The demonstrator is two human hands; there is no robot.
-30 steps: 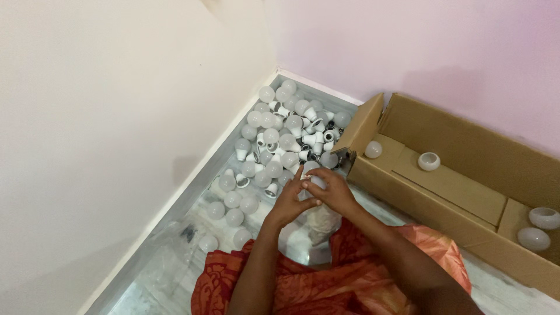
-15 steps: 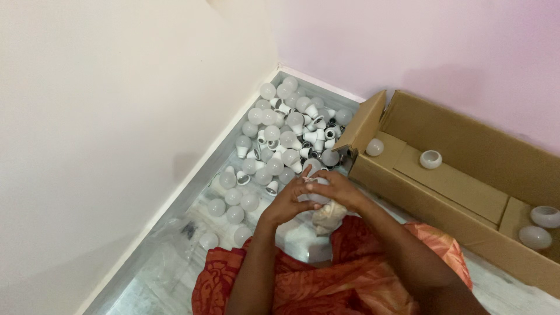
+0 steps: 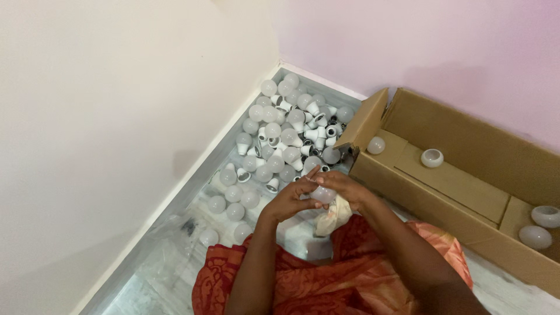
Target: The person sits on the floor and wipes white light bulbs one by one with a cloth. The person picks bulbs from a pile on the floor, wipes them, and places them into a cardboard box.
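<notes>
Both my hands meet over my lap around one white bulb (image 3: 322,194). My left hand (image 3: 290,200) cups the bulb from the left with its fingertips on the dome. My right hand (image 3: 345,189) grips it from the right and also holds a crumpled beige cloth (image 3: 332,216) that hangs below the palm. A heap of white bulbs (image 3: 286,137) lies on the floor just beyond my hands, in the corner of the walls.
An open cardboard box (image 3: 466,175) stands at the right against the pink wall, with a few white bulb domes (image 3: 432,157) inside. The cream wall runs along the left. My orange patterned garment (image 3: 326,274) covers my lap at the bottom.
My hands have stayed together on the bulb and shifted slightly; the beige cloth, unseen a second ago, now hangs below my right hand.
</notes>
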